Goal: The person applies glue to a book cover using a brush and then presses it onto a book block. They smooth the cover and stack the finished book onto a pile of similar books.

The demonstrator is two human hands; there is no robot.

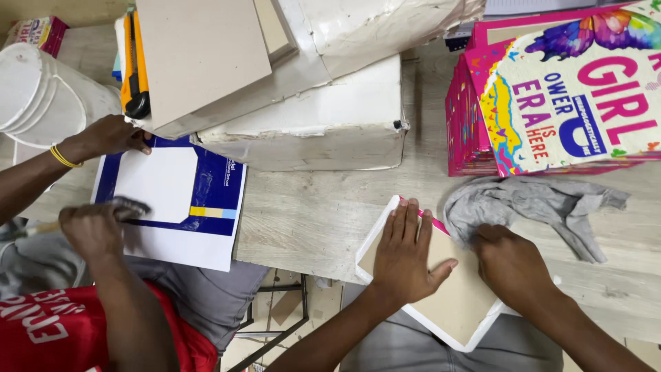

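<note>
The person's left hand (406, 258) lies flat, fingers spread, on a grey board cover (451, 296) that sits at the near edge of the wooden table (323, 213). The right hand (513, 265) is clenched around a grey cloth (537, 203) pressed to the cover's right side. Far right stands a stack of pink books (551, 96). At left, a co-worker's hand (93, 227) brushes a blue-and-white sheet (175, 196).
</note>
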